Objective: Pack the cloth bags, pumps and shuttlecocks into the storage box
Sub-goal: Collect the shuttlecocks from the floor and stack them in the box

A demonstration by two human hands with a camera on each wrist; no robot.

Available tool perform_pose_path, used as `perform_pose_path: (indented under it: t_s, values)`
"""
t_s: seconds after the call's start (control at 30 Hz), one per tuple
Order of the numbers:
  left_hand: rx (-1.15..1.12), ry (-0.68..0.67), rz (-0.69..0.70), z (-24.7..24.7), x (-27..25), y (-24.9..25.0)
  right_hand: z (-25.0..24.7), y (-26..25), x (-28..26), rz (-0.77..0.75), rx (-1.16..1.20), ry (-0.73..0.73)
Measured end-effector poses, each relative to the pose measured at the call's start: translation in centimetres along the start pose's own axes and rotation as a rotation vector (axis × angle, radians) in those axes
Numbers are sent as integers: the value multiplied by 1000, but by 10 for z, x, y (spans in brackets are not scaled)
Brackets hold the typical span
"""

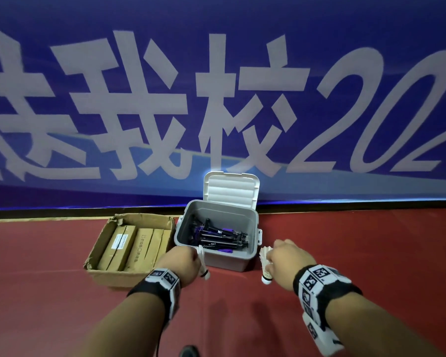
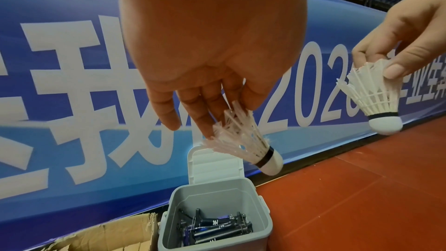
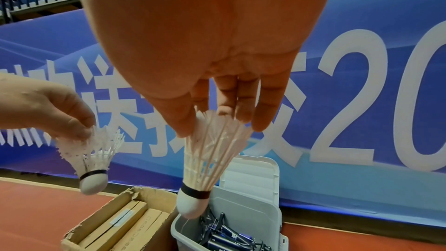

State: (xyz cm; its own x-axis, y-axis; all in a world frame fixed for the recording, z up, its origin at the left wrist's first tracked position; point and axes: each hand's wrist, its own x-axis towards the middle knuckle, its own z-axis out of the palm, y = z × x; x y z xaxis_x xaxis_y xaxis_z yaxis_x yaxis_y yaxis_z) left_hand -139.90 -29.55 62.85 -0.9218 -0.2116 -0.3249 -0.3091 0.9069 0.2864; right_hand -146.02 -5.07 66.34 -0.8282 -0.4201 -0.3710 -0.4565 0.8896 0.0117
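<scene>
The left hand (image 1: 182, 264) pinches one shuttlecock (image 2: 246, 142) by its feathers, and the right hand (image 1: 289, 261) pinches another shuttlecock (image 3: 207, 161) the same way, both hanging with the round end down. The gray storage box (image 1: 218, 258) sits open on the floor just ahead, between the hands, with black pumps (image 1: 216, 237) inside. The left hand looks a bit nearer its rim, though that is hard to tell.

black wristbands (image 1: 327, 287) with checkered markers

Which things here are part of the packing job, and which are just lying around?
Job:
left hand shuttlecock
right hand shuttlecock
grey storage box
black pumps inside it

Lying about:
cardboard carton
blue banner
</scene>
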Motion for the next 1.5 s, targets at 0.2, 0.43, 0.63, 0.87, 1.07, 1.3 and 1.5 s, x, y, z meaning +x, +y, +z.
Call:
perform_pose_path:
  t_s: [0.2,0.43,0.63,0.87,1.07,1.3,1.5]
  values:
    - [13,-14,50,-32,79,-24,-18,-10,78,69,19,0]
    - [31,-132,112,-38,156,-46,-24,-31,143,189,91,-123]
    - [51,-231,112,-31,226,-46,-21,-19,201,222,137,-230]
    - [-56,-276,1,-22,316,-31,-30,20,298,179,158,-312]
    - [-202,-290,-119,18,411,-39,13,29,420,84,209,-433]
    - [-150,-309,-132,185,537,-101,198,26,579,-8,262,-702]
    - [-200,-412,-216,331,616,-164,361,34,681,165,307,-779]
